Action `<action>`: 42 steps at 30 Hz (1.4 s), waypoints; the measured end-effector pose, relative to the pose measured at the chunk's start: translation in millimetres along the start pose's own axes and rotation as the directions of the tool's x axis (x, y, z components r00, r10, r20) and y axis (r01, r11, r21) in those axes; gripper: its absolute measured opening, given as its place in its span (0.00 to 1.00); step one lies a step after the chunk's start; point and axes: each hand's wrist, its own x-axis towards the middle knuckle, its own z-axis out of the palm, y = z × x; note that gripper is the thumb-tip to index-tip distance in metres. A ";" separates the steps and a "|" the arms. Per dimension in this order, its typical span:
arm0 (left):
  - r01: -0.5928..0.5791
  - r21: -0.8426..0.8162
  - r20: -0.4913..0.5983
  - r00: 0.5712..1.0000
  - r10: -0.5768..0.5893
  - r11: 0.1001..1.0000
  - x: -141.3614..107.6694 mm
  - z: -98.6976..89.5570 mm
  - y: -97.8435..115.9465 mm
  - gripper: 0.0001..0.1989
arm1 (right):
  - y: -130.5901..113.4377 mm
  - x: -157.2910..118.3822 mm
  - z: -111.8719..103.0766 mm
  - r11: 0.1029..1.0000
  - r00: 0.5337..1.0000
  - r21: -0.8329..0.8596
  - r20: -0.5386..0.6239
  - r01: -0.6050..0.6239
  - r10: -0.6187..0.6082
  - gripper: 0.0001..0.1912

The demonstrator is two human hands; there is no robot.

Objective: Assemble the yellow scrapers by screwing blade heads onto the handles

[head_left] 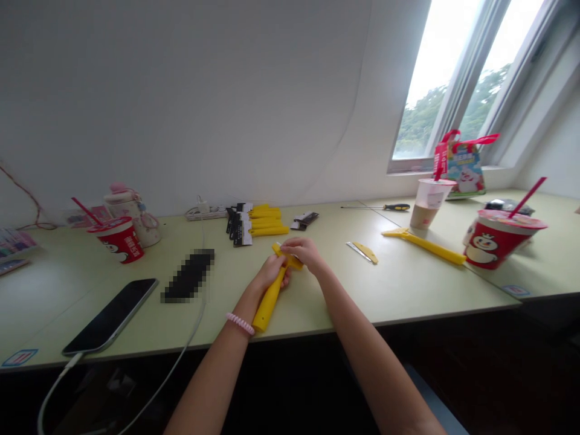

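Yellow scraper [268, 304]: one, slanting in both hands at the desk's [312, 320] near edge.
Left hand [273, 270]: closing around its neck.
Right hand [302, 250]: fingers bending over its head; cannot tell how firmly.
Phone [111, 315]: one, trailing white cable.
Yellow-backed blade [366, 252]: one, lying right.
Red cups [492, 244]: two, showing crowned snowmen; contents hiding.
Second scraper [435, 249]: one, lying rightward.
Clear cup [423, 215]: one, holding brown drink.
Carded yellow handles [270, 231]: several, overlapping; print staying unreadable.
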 end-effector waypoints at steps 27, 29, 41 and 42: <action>-0.224 -0.150 -0.571 0.814 0.101 0.963 0.6 -12.4 11.8 0.05 | 23.9 19.5 20.7 0.602 0.980 -0.794 -0.043 0.084 -0.193 0.15; -0.234 -0.147 -0.582 0.806 0.108 0.961 0.5 -12.2 10.9 0.05 | 23.0 22.6 28.7 0.511 0.983 -0.853 0.012 0.104 -0.181 0.15; -0.219 -0.173 -0.570 0.817 0.083 0.960 0.0 -11.8 10.8 0.05 | 25.9 28.9 24.4 0.477 0.997 -0.878 -0.024 0.017 -0.079 0.12; -0.220 -0.174 -0.571 0.816 0.083 0.960 0.1 -11.8 10.4 0.05 | 26.3 28.5 24.2 0.484 0.995 -0.874 -0.012 0.035 -0.094 0.12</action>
